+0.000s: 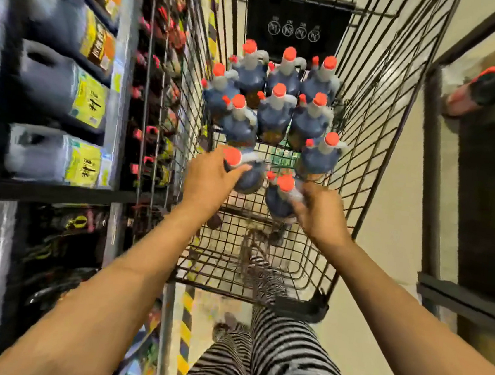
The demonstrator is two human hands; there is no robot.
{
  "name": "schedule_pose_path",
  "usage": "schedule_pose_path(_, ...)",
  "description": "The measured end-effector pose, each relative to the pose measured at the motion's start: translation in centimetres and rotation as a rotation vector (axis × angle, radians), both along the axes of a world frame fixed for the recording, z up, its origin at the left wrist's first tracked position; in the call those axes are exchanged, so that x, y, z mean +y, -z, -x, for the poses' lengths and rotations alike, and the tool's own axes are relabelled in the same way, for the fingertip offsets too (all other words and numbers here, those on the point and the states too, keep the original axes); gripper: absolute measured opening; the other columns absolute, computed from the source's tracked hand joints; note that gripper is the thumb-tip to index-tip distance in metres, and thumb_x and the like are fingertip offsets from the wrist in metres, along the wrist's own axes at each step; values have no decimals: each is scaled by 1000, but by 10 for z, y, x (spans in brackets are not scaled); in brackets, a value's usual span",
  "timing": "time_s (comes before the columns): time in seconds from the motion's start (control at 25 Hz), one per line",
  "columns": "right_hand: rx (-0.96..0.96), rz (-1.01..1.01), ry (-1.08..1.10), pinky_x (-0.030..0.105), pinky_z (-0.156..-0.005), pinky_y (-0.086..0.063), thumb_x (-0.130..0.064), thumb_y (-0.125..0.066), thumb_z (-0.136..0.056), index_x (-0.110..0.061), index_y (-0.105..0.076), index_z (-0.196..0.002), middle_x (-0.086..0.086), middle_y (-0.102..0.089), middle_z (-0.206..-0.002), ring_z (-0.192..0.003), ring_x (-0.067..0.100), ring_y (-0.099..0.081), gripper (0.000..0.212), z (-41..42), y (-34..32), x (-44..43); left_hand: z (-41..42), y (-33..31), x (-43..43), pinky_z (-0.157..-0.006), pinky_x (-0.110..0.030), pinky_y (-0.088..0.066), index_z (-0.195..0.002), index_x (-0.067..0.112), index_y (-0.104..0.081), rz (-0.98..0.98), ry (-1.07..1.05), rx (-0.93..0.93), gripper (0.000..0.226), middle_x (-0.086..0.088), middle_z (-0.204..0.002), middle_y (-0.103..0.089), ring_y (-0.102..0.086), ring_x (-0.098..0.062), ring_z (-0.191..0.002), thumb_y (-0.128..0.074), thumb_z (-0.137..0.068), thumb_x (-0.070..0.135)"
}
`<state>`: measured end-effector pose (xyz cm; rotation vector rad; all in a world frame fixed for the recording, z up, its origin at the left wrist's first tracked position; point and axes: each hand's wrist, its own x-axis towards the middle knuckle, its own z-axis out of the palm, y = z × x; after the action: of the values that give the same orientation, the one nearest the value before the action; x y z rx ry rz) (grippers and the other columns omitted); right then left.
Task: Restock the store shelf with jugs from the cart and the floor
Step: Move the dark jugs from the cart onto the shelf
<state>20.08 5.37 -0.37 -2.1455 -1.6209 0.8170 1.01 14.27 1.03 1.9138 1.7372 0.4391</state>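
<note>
Clasping jug necks (289,194), left grip (210,180), right grip (320,213)

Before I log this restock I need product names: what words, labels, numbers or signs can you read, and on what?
Nothing reads cleanly.
Black panel at the cart's far end: four round white crossed-out symbols; captions too small to read.
Yellow labels on the shelf jugs: dark characters, blurred.
Orange labels on the upper jugs: lettering blurred.
Green label low among the red-capped jugs: blurred.
</note>
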Motion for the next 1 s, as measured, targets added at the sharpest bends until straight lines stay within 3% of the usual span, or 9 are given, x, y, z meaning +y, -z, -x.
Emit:
schedule_pose_path(0.12, -42, -129, -57, 26, -56, -29, -28, -60, -89, -7, -65, -80, 10, -65, -74, -68, 31, -61, 24, 18, -44, -22, 31, -56, -39, -64, -41, -52, -96, 14, -69, -121, -37, -73, 38, -12, -80, -72, -66, -34, -74, -73, -75, 45)
schedule_pose_path(0.32, -1, -314, -129, 26, -49, -37, -33, -61, -87, -10, -68, -77, 6, -66, -66, -61, 26, -60, 26, 64, -128, -57, 78, -156, -114, -59, -31, -44, -91, 13, -71, -366, -128, -89, 32, -10, -74, -72, -66, -31, -69, -78, -73, 39)
schedule_pose_path(0.4, 52, -364, -162, 18, -46, -32, -32, -63, -87, -10, -65, -70, 4, -62, -59, -55, 21, -55, 28, 81, -165, -74, 103, -190, -147, -62, -30, -43, -92, 16, -72, -432, -181, -95, 33, -6, -73, -72, -66, -28, -69, -77, -74, 42)
schedule_pose_path(0.52, 89, -394, -268, 33, -56, -48, -36, -65, -85, -12, -67, -72, 4, -67, -64, -61, 23, -61, 27, 106, -212, -99, 140, -234, -195, -68, -36, -54, -93, 18, -72, -469, -288, -180, 37, -4, -78, -74, -68, -26, -73, -74, -74, 49)
schedule_pose_path(0.6, 102, -441, -337, 40, -58, -49, -36, -66, -84, -11, -66, -72, 6, -67, -64, -63, 24, -62, 28, 126, -242, -116, 162, -264, -230, -70, -34, -54, -93, 20, -73, -531, -328, -174, 34, -1, -81, -75, -68, -16, -73, -75, -73, 48)
schedule_pose_path(0.68, 124, -502, -423, 35, -53, -43, -33, -69, -82, -11, -64, -67, 5, -61, -59, -56, 18, -55, 28, 151, -271, -135, 185, -293, -270, -69, -23, -49, -92, 19, -75, -621, -376, -181, 34, 0, -81, -75, -61, -2, -71, -76, -72, 46)
schedule_pose_path(0.8, 211, -525, -541, 22, -49, -35, -39, -69, -78, -20, -59, -62, -5, -55, -54, -50, -1, -46, 28, 192, -311, -166, 217, -328, -331, -65, -28, -50, -89, 18, -75, -687, -456, -219, 43, 2, -77, -74, -59, -2, -71, -67, -69, 56)
schedule_pose_path(0.88, 274, -526, -600, 30, -54, -39, -35, -73, -78, -16, -62, -65, 2, -60, -58, -53, 4, -48, 25, 218, -330, -182, 236, -345, -367, -62, -30, -50, -87, 19, -75, -726, -497, -226, 43, 7, -73, -71, -59, -3, -69, -64, -69, 56)
schedule_pose_path(1.0, 364, -532, -716, 38, -58, -44, -26, -75, -78, -7, -65, -68, 16, -64, -65, -61, 16, -52, 23, 259, -358, -202, 263, -371, -417, -58, -12, -44, -91, 18, -76, -818, -563, -183, 42, 15, -75, -65, -57, 7, -67, -66, -70, 53)
